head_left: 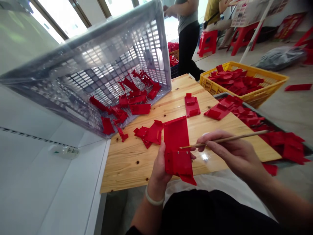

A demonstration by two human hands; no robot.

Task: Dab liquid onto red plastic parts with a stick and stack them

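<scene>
My left hand [160, 163] grips a red bracket-like panel [176, 135] from its left side and from beneath, holding it above the near edge of the wooden table. The panel has bent ends and a smaller raised red plate with two shiny dots along its upper edge. Pinched in my right hand [231, 151] is a thin wooden stick [234, 137], like a slim brush. Its tip meets or hovers just over the panel, above the raised plate; contact is hard to tell. Red pieces [150, 132] lie on the table beyond my left hand.
A plastic-lined crate [156, 49] lies tipped at the back left, red parts inside. More red parts [192, 105] sit on the wooden table [127, 169]. At right stand a yellow crate [271, 83] and a grey bin [256, 112], both full. Two people are behind.
</scene>
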